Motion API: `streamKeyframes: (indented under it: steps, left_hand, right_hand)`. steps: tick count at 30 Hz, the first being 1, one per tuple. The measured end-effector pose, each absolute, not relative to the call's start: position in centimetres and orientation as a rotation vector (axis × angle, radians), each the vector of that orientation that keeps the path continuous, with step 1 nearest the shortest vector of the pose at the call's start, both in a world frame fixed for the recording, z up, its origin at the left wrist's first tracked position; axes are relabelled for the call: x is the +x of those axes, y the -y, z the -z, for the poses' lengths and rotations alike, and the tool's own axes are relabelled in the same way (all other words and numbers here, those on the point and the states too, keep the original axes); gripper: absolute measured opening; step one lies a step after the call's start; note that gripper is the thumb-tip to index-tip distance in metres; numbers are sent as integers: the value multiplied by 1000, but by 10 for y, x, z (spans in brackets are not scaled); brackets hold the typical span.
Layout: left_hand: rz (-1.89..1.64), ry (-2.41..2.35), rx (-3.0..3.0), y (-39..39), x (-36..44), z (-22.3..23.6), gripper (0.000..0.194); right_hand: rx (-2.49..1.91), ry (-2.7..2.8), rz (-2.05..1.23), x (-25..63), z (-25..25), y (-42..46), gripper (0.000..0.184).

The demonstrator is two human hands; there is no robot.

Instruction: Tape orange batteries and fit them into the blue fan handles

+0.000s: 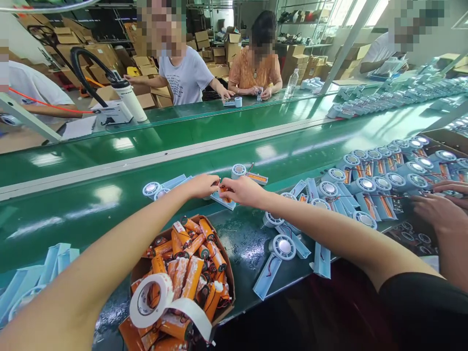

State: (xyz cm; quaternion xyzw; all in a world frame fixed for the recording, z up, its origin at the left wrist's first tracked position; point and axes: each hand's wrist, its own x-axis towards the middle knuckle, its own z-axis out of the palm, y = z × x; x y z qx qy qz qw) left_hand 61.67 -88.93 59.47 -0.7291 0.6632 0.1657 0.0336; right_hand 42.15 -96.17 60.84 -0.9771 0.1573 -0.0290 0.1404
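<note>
My left hand (205,185) and my right hand (242,190) meet over a light blue plastic fan housing (227,204) at the near edge of the green belt. An orange battery pack (225,197) shows partly in its handle, below my right fingers. Both hands are closed in a pinch, fingertips almost touching; what is between them is too small to make out. Just behind my right hand lies another fan housing (239,170) with an orange pack in its handle. More blue housings (161,187) rest left of my left hand.
A cardboard box (231,278) of orange battery packs (192,275) stands before me, with a tape roll (150,301) on top. Fan housings (365,185) crowd the right side, where another person's hands (435,207) work. Several people sit across the green belt (109,170).
</note>
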Motion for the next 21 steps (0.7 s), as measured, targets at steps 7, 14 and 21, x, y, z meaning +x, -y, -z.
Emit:
streamKeyframes:
  steps: [7,14,21]
  left_hand:
    - [-521,-2021,-2326,896,611,-594,22]
    - [-531,-1990,-2365,903,601,-595,17]
    - [-541,-1982,-2345,905,593,-603,28]
  right_hand:
    - [-3020,-544,-282,429,-611,944,46]
    - [-3021,-599,-340,436,-612,939,44]
    - [-2996,-656,-413,442,-604,938,45]
